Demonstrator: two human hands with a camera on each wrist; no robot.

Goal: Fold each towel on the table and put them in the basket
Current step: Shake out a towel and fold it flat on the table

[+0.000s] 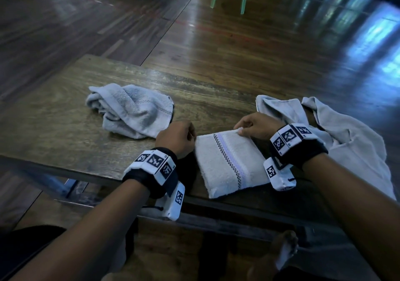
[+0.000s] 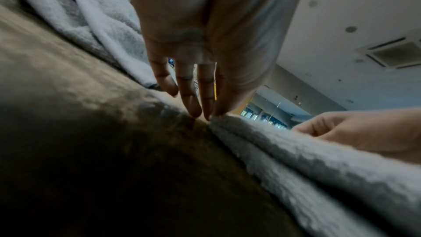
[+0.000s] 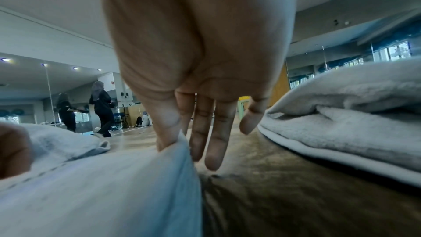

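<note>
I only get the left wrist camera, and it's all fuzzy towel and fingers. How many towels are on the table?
Observer: Three. The head view shows a folded striped towel, a crumpled grey towel to its left, and a spread-out beige towel to its right.
Operator: What do the stripes look like?
Observer: A dark checkered line runs across the top of it, right beside a pale purple band.
Operator: I see a bit of the other hand. What's it doing?
Observer: The right hand pinches the striped towel's far right corner. The right wrist view shows the thumb pressed on the cloth there.
</note>
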